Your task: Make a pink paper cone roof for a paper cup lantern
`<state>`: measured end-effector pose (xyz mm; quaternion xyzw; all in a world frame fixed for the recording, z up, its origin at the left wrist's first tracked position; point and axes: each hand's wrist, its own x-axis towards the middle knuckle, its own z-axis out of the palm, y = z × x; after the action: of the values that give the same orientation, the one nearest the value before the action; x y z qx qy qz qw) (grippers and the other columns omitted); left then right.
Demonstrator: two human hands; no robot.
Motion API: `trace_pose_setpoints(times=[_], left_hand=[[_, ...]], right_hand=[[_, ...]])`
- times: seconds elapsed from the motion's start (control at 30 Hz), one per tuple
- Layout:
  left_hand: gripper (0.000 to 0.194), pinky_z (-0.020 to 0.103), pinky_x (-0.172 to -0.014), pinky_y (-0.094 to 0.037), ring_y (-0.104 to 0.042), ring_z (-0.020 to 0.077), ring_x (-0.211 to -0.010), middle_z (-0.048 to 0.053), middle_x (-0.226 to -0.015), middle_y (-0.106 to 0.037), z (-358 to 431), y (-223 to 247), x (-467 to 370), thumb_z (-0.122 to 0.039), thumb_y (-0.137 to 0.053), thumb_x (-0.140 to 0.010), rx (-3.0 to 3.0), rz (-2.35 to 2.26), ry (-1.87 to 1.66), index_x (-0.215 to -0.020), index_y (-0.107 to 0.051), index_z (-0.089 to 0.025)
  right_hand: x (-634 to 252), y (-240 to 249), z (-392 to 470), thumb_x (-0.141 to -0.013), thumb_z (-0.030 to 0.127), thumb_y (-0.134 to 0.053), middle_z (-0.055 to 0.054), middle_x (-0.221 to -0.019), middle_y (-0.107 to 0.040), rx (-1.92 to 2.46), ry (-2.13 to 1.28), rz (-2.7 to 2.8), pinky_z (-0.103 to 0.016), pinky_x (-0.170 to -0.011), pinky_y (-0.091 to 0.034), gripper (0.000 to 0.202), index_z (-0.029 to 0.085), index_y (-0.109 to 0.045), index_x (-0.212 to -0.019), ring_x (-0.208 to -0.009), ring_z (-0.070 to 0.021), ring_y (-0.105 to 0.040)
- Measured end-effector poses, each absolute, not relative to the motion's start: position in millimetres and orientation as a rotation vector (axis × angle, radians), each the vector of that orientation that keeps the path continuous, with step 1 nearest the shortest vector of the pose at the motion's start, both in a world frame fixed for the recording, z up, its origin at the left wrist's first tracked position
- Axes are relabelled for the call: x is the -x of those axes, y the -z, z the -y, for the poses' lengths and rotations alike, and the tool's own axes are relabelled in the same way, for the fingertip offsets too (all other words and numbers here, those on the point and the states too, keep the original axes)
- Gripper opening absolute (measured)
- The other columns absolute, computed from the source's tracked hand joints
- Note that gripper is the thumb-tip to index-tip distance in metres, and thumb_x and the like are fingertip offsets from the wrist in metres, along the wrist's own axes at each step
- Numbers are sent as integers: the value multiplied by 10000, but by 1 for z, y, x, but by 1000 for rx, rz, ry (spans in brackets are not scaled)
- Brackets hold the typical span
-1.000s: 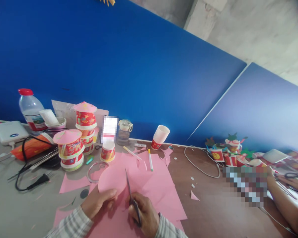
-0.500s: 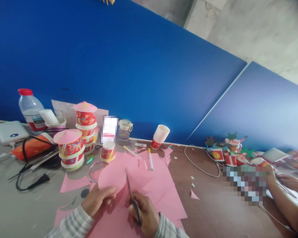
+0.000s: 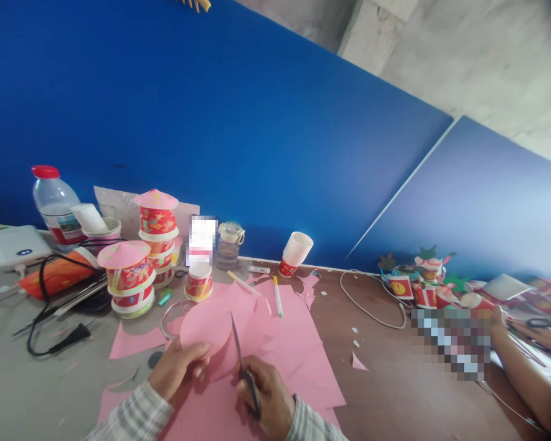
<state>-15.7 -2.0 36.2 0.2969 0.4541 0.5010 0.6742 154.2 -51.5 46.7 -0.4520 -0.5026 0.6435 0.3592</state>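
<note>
Your left hand (image 3: pixel 175 370) pinches round pink paper disc (image 3: pixel 204 327) at near edge; right hand (image 3: pixel 272 399) grips black-handled metal scissors (image 3: pixel 239 349), blades pointing away, beside disc's right edge.

2 long sleeves show, both in a soft plaid of off-white and muted grey. The left sleeve (image 3: pixel 135 416) is crossed by darker grey bands; the right sleeve (image 3: pixel 308 422) looks more striped. Each ends in a cuff at the wrist. The left hand (image 3: pixel 177 367) and right hand (image 3: pixel 266 392) are bare.
</note>
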Motion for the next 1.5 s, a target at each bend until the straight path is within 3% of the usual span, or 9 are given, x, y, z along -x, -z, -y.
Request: trace_pose_setpoints(times=[0.27, 0.73, 1.5], left_hand=[[293, 201, -253, -261, -314, 60, -223, -116, -200, -367, -1, -39, 17, -377, -659, -358, -624, -981, -1216, -294, -414, -230], [270, 199, -229, -224, -300, 59, -217, -126, -206, -352, 1, -42, 14, -328, -653, -301, -575, -1039, -1227, -277, -400, -237], [279, 210, -257, -288, -383, 95, -238, -79, -241, -453, 8, -24, 14, -444, -651, -399, -921, -1083, -1108, -333, -501, -218]], right_hand=[[-157, -33, 51, -712, 388, -634, 90, -435, -474, 1130, -1680, 1271, -137, -345, -356, 246, 189, -557, -836, -349, -83, -465], [-159, -46, 51, -590, 528, -690, 55, -401, -544, 1001, -1782, 1204, -153, -360, -308, 449, 156, -573, -813, -315, -81, -433], [-161, -42, 48, -711, 531, -586, 46, -437, -530, 950, -1653, 1341, -153, -397, -305, 370, 174, -557, -807, -353, -79, -422]])
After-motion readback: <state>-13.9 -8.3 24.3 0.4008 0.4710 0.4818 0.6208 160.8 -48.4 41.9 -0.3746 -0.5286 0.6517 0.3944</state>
